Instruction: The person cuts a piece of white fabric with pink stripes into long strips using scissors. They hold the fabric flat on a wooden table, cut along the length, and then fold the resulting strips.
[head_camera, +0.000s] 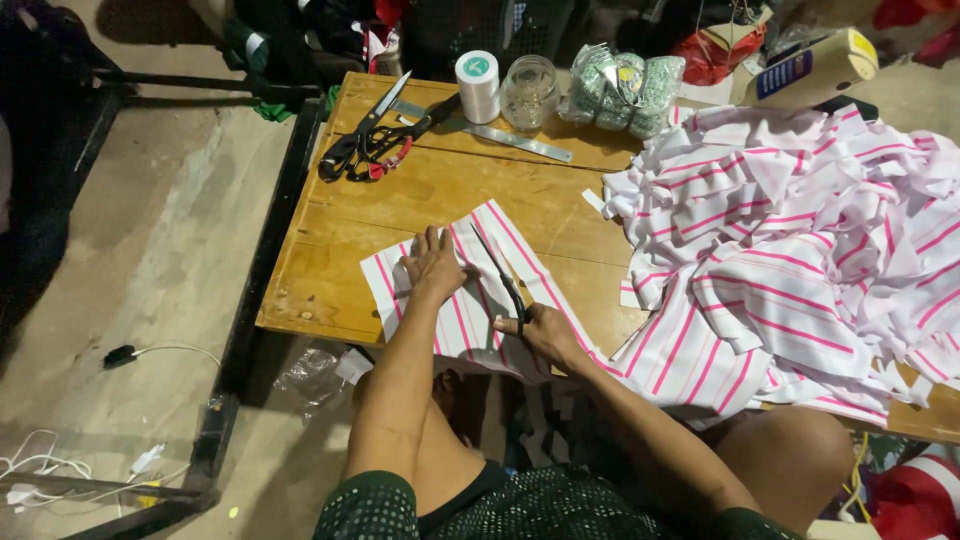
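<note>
While my right hand holds the handles of the black scissors, my fingers are curled shut around them. The blades point away from me and lie on the striped cloth piece, close to one pink line. I cannot tell how far the blades are open.

My left hand is flat on the same cloth, fingers spread wide. It holds nothing; it just presses the cloth down on the wooden table so it will not slide. The cloth is white with pink stripes and lies at the near edge of the table, right between my two hands.

I think I am in the middle of a cut along the cloth. Going on would need slow, even snips, with my flat hand kept clear of the blades.

To my right sits a big heap of striped cloth, touching my piece at its edge. Farther back on the table are two more pairs of scissors, a metal ruler, a spool of white thread, a glass jar and a bag of green bundles.
</note>
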